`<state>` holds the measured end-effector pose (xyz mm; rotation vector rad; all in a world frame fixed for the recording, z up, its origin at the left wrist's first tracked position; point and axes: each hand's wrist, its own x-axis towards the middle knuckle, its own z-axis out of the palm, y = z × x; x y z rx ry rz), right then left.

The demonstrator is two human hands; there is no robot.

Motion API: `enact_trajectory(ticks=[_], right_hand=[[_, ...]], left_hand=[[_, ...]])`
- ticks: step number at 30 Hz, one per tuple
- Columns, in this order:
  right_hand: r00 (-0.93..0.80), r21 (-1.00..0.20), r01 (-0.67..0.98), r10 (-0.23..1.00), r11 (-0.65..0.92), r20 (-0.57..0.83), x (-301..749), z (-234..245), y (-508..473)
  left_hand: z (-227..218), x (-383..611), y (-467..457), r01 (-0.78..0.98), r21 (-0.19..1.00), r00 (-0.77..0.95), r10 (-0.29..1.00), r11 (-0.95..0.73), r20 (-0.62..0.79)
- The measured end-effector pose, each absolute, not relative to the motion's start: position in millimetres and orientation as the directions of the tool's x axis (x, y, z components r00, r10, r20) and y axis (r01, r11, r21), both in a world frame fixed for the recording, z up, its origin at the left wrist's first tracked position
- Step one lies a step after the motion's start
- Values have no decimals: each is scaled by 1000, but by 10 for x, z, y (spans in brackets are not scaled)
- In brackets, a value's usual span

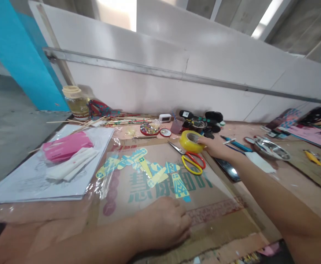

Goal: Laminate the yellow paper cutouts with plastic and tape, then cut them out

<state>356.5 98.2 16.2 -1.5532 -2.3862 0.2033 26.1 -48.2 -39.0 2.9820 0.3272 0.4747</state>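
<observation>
My right hand [214, 146] reaches to the far side of the cardboard and grips a yellow roll of tape [189, 142] at its right edge; some of its fingers are hidden. Loosely curled, my left hand [167, 223] rests low on the cardboard sheet [155, 205], with its palm side hidden. Scissors [192, 163] with one red and one yellow handle lie just below the tape, blades pointing up and left. Between the hands and to the left, several yellow and blue patterned paper cutouts [155, 172] are spread over the printed cardboard.
Papers [67, 190] with a pink packet [68, 146] lie left. A jar [76, 104], thin sticks [127, 121], a dish of beads [149, 128] and a small cup [177, 125] line the wall. A phone [228, 169] and metal bowl [272, 148] are right.
</observation>
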Motion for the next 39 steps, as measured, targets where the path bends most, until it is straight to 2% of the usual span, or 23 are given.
enact_trajectory(ticks=[5,7,9,11,13,14,17,18,21,29,39], right_hand=[[-383,-170,892,900,419,206,3264,228,826],[-409,-157,879,881,450,236,3013,233,663],[-485,-188,831,848,523,216,2729,199,473],[-534,-234,789,822,569,199,2467,128,309],[-593,-275,736,785,619,179,2266,38,216],[-611,-294,715,771,634,179,2192,-7,202],[-609,-367,683,770,631,190,2047,-125,260],[-595,-395,678,778,620,200,2012,-159,300],[-553,-457,657,795,599,249,1929,-260,420],[-501,-553,575,794,602,344,1925,-476,529],[-524,-560,548,777,621,349,1948,-476,564]], left_hand=[[-344,251,-561,200,93,933,218,-975,285],[-250,223,-565,201,63,939,211,-978,273],[-109,154,-477,256,56,927,262,-965,268],[40,30,-269,396,92,877,406,-913,258],[137,-147,37,586,155,761,606,-795,233],[152,-250,206,639,186,711,665,-747,228],[76,-558,646,823,297,432,873,-484,226],[29,-643,746,853,308,364,904,-421,226],[-97,-786,883,871,319,328,926,-374,189],[-284,-760,963,818,318,453,877,-480,159],[-398,-830,1032,805,307,479,862,-507,165]])
